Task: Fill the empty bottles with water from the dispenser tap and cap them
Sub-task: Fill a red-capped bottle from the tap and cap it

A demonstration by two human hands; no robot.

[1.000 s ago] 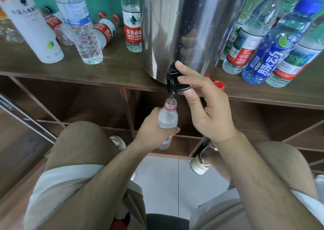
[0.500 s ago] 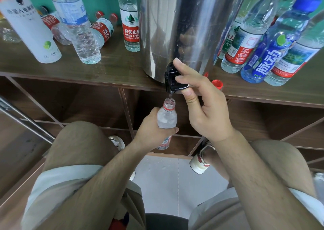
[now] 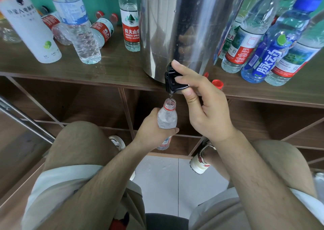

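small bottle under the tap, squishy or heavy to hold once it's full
The small bottle looks thin-walled, so a hard squeeze from the left hand would probably dent it and spill water from its uncapped neck. With the tap running into it, it should feel heavier.

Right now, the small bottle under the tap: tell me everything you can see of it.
The small bottle is clear thin plastic, uncapped, with a red ring round its neck and a red-and-white label low down, mostly hidden. It is held near upright with its mouth just below the black tap, and a thin stream of water runs into it. The left hand grips its middle; nothing else touches it. Its upper part looks cloudy, and the fill level cannot be read.
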